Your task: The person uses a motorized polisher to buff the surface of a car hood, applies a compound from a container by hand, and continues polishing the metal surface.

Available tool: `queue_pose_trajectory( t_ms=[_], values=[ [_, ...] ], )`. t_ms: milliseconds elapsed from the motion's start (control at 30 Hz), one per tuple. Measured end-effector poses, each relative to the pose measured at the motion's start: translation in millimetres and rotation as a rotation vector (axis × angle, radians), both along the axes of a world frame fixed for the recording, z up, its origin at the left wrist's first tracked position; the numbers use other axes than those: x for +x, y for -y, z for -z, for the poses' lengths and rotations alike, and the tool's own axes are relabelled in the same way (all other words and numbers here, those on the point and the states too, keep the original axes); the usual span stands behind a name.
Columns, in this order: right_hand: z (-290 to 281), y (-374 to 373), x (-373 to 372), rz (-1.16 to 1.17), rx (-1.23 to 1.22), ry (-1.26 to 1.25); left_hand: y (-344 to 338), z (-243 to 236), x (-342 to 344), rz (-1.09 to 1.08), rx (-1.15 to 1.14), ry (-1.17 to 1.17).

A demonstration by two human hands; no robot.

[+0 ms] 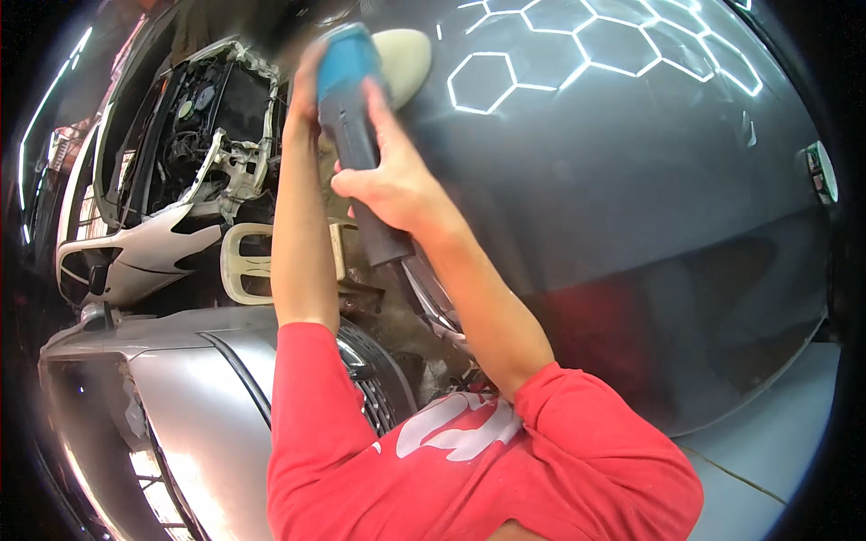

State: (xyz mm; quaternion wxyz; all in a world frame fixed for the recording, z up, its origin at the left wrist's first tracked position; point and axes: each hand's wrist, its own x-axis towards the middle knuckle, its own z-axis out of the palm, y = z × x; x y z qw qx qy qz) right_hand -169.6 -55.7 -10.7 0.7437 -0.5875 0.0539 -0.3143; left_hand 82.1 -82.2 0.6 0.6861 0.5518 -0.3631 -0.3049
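Observation:
With both hands I hold a power polisher (344,63) with a blue head, a dark body and a pale round pad (406,63). My left hand (308,86) grips the head end from the left. My right hand (383,180) is wrapped round the dark body lower down. The pad is at the upper left part of a glossy dark grey car panel (613,180), which reflects hexagonal lights; whether it touches the paint I cannot tell.
On the left is a white car (144,261) with its engine bay exposed. A cream plastic chair (236,257) stands below it. A silver car (198,397) fills the lower left. A pale blue-grey surface (758,424) shows at the lower right.

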Motion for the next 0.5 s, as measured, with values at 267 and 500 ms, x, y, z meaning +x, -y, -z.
queue_pose_trajectory(
  t_ms=[267, 500],
  values=[
    [-3.2, -2.1, -5.8, 0.025, 0.025, 0.048, -1.8, -5.0, -12.4, 0.058, -0.029, -0.052],
    [24.0, -47.4, -5.2, -0.142, -0.047, -0.004, -101.6, 29.7, -21.8, -0.072, -0.002, -0.219]
  ],
)
